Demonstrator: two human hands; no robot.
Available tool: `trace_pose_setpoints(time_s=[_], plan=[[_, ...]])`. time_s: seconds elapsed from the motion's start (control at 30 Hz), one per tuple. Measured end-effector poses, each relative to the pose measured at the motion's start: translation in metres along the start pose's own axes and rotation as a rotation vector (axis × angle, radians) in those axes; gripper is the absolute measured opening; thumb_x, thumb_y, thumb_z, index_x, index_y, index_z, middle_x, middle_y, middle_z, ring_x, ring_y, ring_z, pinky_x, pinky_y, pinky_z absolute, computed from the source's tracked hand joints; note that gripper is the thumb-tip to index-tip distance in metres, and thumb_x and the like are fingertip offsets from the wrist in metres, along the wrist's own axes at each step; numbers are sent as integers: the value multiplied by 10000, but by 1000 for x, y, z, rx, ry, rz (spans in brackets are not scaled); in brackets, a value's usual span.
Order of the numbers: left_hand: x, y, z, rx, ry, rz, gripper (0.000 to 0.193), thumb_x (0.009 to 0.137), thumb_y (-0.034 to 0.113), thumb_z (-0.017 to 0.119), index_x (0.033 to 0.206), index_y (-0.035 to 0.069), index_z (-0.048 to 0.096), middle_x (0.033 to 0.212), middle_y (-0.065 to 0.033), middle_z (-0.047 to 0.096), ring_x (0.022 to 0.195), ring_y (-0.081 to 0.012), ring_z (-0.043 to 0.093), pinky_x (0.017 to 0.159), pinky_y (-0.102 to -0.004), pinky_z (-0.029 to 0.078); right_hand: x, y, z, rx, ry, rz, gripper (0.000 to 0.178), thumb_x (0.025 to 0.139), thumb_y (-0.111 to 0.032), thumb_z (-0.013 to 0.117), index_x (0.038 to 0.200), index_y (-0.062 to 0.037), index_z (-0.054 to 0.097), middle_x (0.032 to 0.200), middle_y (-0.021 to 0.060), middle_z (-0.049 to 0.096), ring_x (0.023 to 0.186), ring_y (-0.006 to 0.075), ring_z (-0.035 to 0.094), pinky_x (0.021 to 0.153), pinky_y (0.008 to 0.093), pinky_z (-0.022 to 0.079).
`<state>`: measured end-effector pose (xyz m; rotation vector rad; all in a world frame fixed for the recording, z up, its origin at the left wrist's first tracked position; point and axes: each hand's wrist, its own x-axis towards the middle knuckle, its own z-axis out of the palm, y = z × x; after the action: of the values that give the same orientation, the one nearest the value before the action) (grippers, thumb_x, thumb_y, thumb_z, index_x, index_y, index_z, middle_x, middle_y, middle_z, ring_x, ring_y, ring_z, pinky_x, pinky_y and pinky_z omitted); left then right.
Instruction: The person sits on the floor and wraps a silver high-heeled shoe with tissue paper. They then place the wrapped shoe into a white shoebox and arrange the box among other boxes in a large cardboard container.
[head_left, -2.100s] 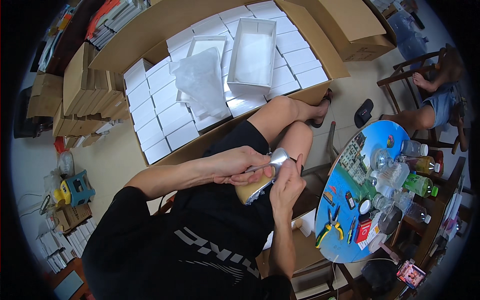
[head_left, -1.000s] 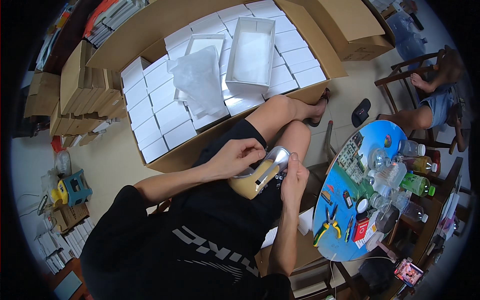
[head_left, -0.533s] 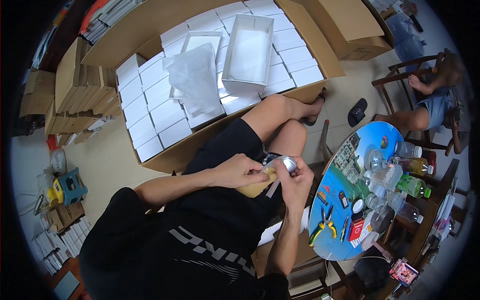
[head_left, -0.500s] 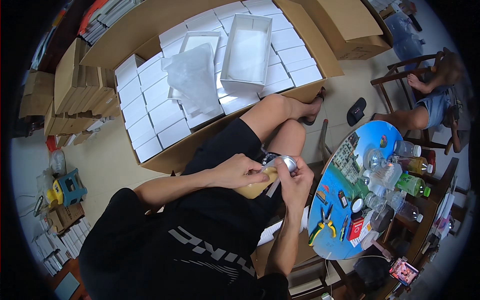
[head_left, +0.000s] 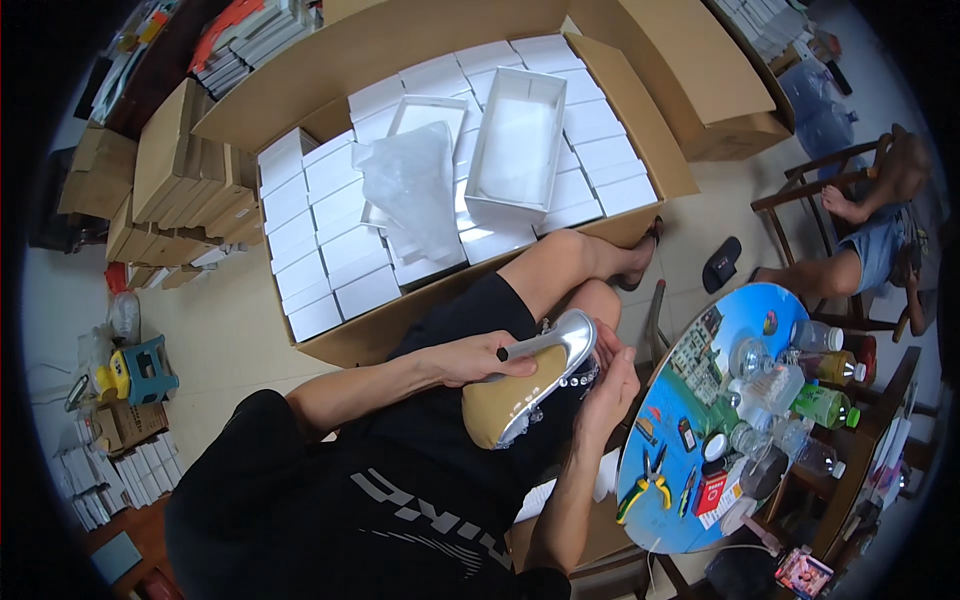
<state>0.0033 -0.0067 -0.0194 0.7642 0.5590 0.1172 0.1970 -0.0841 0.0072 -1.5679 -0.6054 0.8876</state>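
A silver high-heeled shoe (head_left: 520,395) lies over my lap, its tan sole turned up and its slim heel pointing left. Sparkling stones show along its edge and on a strap. My left hand (head_left: 468,358) grips the shoe from the left, close under the heel tip; part of its fingers is behind the shoe. At the shoe's rounded back end, my right hand (head_left: 612,385) holds it by the rear and the jewelled strap, with some fingertips hidden.
Ahead is a large carton (head_left: 680,170) packed with white boxes (head_left: 330,210); an opened white box (head_left: 515,150) and a plastic bag (head_left: 410,190) lie on top. To the right, a round blue table (head_left: 640,540) bears bottles and pliers (head_left: 648,490). Another person (head_left: 850,265) sits beyond.
The shoe has been turned over in my hands, so its sole and heel now face up. Both hands have shifted their hold. The whole view has moved slightly.
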Motion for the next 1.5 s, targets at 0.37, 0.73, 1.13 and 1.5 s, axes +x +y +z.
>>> trace_pose_setpoints(time_s=[0.37,0.73,1.13,1.5], plan=[[17,-11,-15,-55,-166,175,344,954,355,688,920,13,670,777,19,647,714,-56,593,651,-238,487,15,129,-34,-673,-27,-76,688,1005,-355,553,1558,-63,265,1500,402,294,1416,503,312,1136,479,304],[26,-20,-10,-92,-173,140,358,954,331,683,992,-25,685,896,-83,727,817,-153,702,736,-294,562,22,133,-35,-601,-22,-61,704,992,-383,558,1566,-97,267,1523,368,296,1428,478,312,1152,456,292],[21,-1,5,167,-38,159,216,986,206,620,908,16,686,705,87,550,612,14,451,516,-195,347,24,147,-39,-597,-13,-56,701,976,-321,597,1562,-98,284,1533,334,314,1420,448,349,1152,449,300],[19,1,5,222,-2,141,217,984,201,615,959,7,709,710,73,570,623,13,456,528,-196,356,24,144,-36,-643,-5,-7,689,977,-293,591,1568,-124,279,1533,321,326,1412,446,361,1150,447,304]])
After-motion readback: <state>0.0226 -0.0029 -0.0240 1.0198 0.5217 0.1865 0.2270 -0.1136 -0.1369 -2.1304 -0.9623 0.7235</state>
